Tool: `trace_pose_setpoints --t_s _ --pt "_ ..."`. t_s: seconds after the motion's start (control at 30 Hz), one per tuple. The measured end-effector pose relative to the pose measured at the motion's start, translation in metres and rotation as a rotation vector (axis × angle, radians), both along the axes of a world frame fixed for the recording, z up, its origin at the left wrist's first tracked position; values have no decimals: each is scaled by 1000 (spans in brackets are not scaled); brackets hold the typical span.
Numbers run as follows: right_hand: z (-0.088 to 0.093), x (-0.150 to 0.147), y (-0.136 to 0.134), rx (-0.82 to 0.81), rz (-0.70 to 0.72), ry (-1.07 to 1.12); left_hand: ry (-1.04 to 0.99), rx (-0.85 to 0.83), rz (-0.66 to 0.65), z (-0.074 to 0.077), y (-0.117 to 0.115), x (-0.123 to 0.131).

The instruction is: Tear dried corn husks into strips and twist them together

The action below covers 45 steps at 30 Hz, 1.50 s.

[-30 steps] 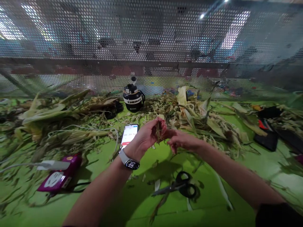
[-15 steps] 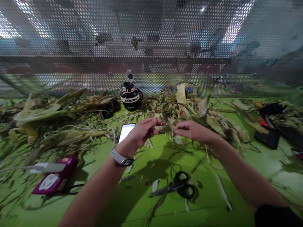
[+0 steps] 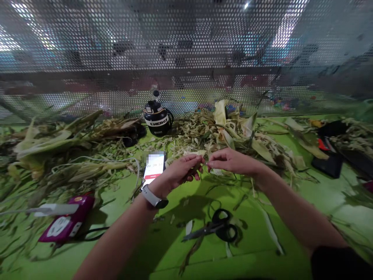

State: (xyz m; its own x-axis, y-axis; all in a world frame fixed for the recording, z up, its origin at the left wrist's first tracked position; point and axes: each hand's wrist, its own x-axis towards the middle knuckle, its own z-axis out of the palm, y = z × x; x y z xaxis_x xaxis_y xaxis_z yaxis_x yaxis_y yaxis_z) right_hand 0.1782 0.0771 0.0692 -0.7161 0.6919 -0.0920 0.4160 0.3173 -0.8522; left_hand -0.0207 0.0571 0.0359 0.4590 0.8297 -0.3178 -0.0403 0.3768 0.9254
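Observation:
My left hand (image 3: 186, 168), with a grey-strapped watch (image 3: 155, 198) on the wrist, has its fingers curled and pinched. My right hand (image 3: 230, 161) comes in from the other side, thumb and fingers pressed together. Both sets of fingertips almost meet above the green table (image 3: 210, 186). Whatever small piece lies between them is too fine to make out. Just behind the hands is a heap of dry corn husks (image 3: 201, 130). Black-handled scissors (image 3: 217, 227) lie slightly parted below the hands, among loose husk strips.
A lit phone (image 3: 154, 165) lies beside my left wrist, and a black ENERGY jug (image 3: 157, 120) stands behind it. More corn husks (image 3: 46, 144) cover the left side. A purple power strip (image 3: 65, 221) with a white plug sits front left. A perforated metal screen (image 3: 186, 58) closes the back.
My right hand has moved left and its fingertips have come closer to those of my left hand. The left wrist has turned, so the watch face shows less, and more of the phone is visible.

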Motion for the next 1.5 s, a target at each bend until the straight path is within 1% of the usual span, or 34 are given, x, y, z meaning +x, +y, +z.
trace_pose_setpoints --t_s 0.2,0.3,0.47,0.67,0.73,0.8,0.9,0.97,1.03,1.13,1.23,1.3,1.4,1.5 --pt "0 -1 -1 -10 55 34 74 -24 -53 5 -5 5" --pt "-2 0 0 -8 47 15 67 -25 -53 7 -6 6" --pt "-7 1 3 7 18 7 49 -17 -40 5 -8 6" --pt "-6 3 4 31 14 14 37 40 -47 0 -9 5" --pt "-6 4 5 50 -9 2 34 69 -61 0 -9 4" --pt "-7 5 5 80 -66 7 27 86 -81 2 -10 4" --pt "-6 3 4 155 -186 84 17 100 -85 4 -12 5" --pt "-5 2 3 188 -228 142 10 111 -80 4 -13 6" --pt "-5 1 1 118 -215 173 -7 105 -90 4 -13 6" --pt "-6 0 0 -87 -149 178 -53 67 -121 5 -13 5" --pt "-9 0 1 -174 -99 175 -65 47 -116 7 -12 5" --pt "-11 -1 2 -220 -117 195 -60 39 -97 8 -13 5" --pt "-15 -4 3 -289 -186 230 -74 30 -88 9 -13 6" --pt "-17 -7 3 -317 -236 269 -102 20 -85 8 -14 7"
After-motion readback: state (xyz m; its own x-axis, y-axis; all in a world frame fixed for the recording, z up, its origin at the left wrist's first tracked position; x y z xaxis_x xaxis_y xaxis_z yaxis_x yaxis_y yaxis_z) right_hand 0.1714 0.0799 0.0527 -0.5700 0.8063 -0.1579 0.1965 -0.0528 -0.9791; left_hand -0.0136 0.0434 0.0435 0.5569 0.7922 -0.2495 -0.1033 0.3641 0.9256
